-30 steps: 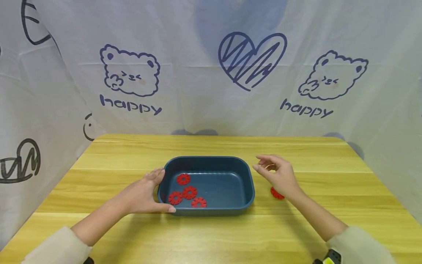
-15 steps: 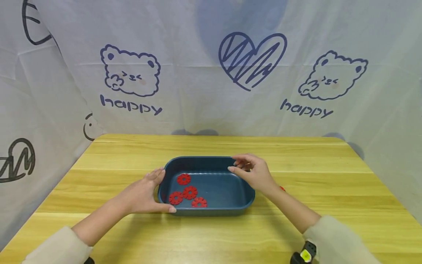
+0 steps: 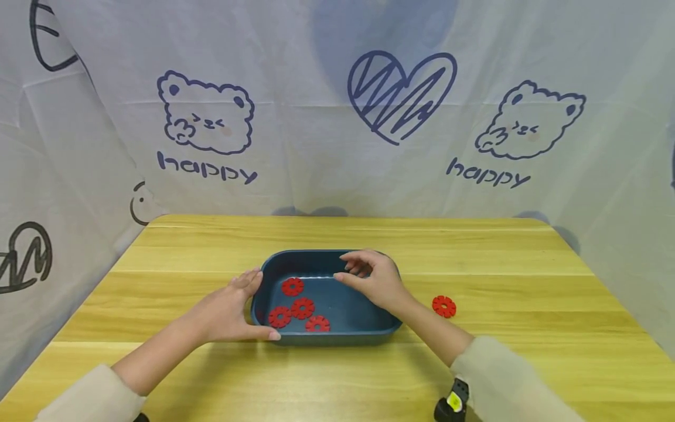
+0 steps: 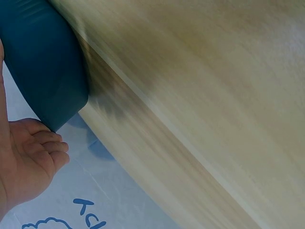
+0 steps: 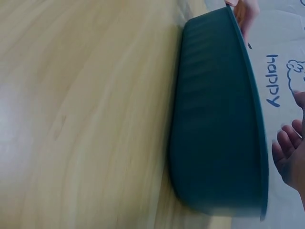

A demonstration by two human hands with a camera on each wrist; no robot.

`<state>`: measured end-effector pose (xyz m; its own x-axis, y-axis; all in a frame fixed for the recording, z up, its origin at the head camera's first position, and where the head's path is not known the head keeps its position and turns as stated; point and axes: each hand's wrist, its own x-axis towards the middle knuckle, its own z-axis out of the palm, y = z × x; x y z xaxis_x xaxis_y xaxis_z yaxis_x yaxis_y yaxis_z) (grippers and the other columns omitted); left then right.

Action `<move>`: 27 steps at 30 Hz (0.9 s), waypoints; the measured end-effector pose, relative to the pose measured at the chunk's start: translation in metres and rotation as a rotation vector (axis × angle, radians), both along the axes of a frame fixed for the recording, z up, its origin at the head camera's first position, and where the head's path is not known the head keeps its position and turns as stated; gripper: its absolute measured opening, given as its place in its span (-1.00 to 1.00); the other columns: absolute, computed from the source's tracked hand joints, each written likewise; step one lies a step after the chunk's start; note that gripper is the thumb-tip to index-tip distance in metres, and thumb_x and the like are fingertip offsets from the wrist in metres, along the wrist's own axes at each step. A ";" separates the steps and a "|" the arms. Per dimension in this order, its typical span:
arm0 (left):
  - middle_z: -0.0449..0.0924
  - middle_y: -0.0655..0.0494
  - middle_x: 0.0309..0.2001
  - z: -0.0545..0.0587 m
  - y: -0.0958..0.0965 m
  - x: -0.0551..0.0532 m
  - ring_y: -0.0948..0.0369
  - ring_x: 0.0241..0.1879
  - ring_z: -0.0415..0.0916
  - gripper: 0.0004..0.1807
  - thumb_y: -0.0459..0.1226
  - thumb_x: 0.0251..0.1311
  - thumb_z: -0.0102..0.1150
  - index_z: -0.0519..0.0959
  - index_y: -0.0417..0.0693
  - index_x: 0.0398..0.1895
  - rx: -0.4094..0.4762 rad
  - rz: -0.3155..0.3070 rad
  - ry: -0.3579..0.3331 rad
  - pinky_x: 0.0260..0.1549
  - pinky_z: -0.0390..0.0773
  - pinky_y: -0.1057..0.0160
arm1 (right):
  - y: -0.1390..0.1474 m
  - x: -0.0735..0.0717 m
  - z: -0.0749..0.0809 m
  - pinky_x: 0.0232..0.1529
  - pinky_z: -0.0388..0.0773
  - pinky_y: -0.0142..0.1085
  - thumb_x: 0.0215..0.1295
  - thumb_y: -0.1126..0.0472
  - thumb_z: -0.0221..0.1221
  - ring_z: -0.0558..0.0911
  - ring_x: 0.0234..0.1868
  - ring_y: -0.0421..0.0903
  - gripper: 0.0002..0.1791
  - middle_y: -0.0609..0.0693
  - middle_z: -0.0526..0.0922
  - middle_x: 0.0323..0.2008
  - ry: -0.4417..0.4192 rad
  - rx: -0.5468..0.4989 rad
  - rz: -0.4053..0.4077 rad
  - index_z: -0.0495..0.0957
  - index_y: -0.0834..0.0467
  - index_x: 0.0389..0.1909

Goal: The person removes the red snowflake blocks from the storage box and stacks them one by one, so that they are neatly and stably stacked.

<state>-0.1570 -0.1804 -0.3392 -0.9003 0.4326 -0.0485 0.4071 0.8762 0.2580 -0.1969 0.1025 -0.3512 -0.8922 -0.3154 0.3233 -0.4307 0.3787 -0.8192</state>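
A dark blue-green plastic bin (image 3: pixel 337 338) stands on the table with several red notched discs (image 3: pixel 303 308) lying flat at its left side. The person's left hand (image 3: pixel 229 308) grips the bin's left end, thumb along the front rim and fingers at the outer left side. In the left wrist view, curled fingers touch the rim of the bin (image 4: pixel 47 62). Over the right half of the bin hovers the right hand (image 3: pixel 377 284), thumb and fingers bent and apart, with nothing visible between them. One more red disc (image 3: pixel 444 306) lies on the table right of the bin, beside the right forearm.
The wooden table (image 3: pixel 337 381) reaches back to a white cloth (image 3: pixel 306 146) with drawn bears and a heart. Another cloth hangs close along the left side. A dark device (image 3: pixel 452 401) is strapped at the right wrist below the sleeve.
The right hand has moved left from beside the bin to above its inside. The loose disc on the table, partly covered before, now shows whole. The left hand and bin have stayed put.
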 end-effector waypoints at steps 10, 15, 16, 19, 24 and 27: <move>0.07 -0.33 0.38 0.000 0.000 -0.001 -0.37 0.27 0.12 0.27 0.40 -0.24 0.18 0.13 -0.40 0.34 0.002 -0.008 0.018 0.10 0.33 -0.26 | -0.033 -0.005 -0.008 -0.31 0.47 -0.47 0.05 0.19 0.33 0.51 -0.34 -0.13 -0.64 0.20 0.60 -0.27 -0.073 0.080 0.036 0.61 0.29 -0.13; 0.06 -0.33 0.38 0.000 0.000 0.000 -0.39 0.27 0.11 0.26 0.39 -0.23 0.18 0.13 -0.40 0.34 0.011 -0.012 0.016 0.09 0.32 -0.27 | -0.049 -0.007 -0.012 -0.34 0.45 -0.49 0.04 0.19 0.35 0.51 -0.33 -0.09 -0.61 0.21 0.60 -0.28 -0.079 0.146 0.075 0.60 0.35 -0.15; 0.06 -0.32 0.38 0.000 0.000 0.000 -0.39 0.26 0.11 0.26 0.39 -0.22 0.18 0.13 -0.40 0.34 0.011 -0.012 0.016 0.09 0.32 -0.27 | -0.052 -0.007 -0.013 -0.34 0.44 -0.50 0.04 0.18 0.35 0.51 -0.34 -0.10 -0.60 0.22 0.59 -0.28 -0.090 0.163 0.079 0.59 0.36 -0.15; 0.05 -0.32 0.39 0.001 -0.001 0.000 -0.40 0.26 0.11 0.26 0.39 -0.22 0.18 0.12 -0.40 0.34 0.013 -0.013 0.016 0.08 0.33 -0.28 | -0.057 -0.007 -0.015 -0.37 0.42 -0.51 0.03 0.17 0.36 0.47 -0.37 -0.16 -0.58 0.20 0.59 -0.29 -0.121 0.217 0.089 0.59 0.37 -0.14; 0.05 -0.33 0.38 0.001 -0.001 0.000 -0.40 0.26 0.12 0.25 0.39 -0.22 0.18 0.12 -0.40 0.34 0.013 -0.013 0.015 0.08 0.34 -0.27 | -0.063 -0.009 -0.019 -0.41 0.42 -0.52 -0.02 0.17 0.39 0.44 -0.42 -0.22 -0.58 0.16 0.60 -0.36 -0.153 0.305 0.096 0.60 0.38 -0.19; 0.05 -0.33 0.38 0.001 0.000 -0.001 -0.39 0.26 0.11 0.26 0.40 -0.22 0.17 0.12 -0.40 0.35 0.014 -0.013 0.011 0.09 0.33 -0.26 | -0.065 -0.011 -0.023 -0.42 0.43 -0.51 -0.04 0.17 0.40 0.43 -0.46 -0.24 -0.58 0.10 0.59 -0.44 -0.166 0.351 0.100 0.61 0.38 -0.22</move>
<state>-0.1577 -0.1808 -0.3385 -0.8948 0.4452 -0.0329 0.4216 0.8671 0.2654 -0.2077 0.0373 -0.3739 -0.8827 -0.4688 0.0342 -0.3519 0.6109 -0.7092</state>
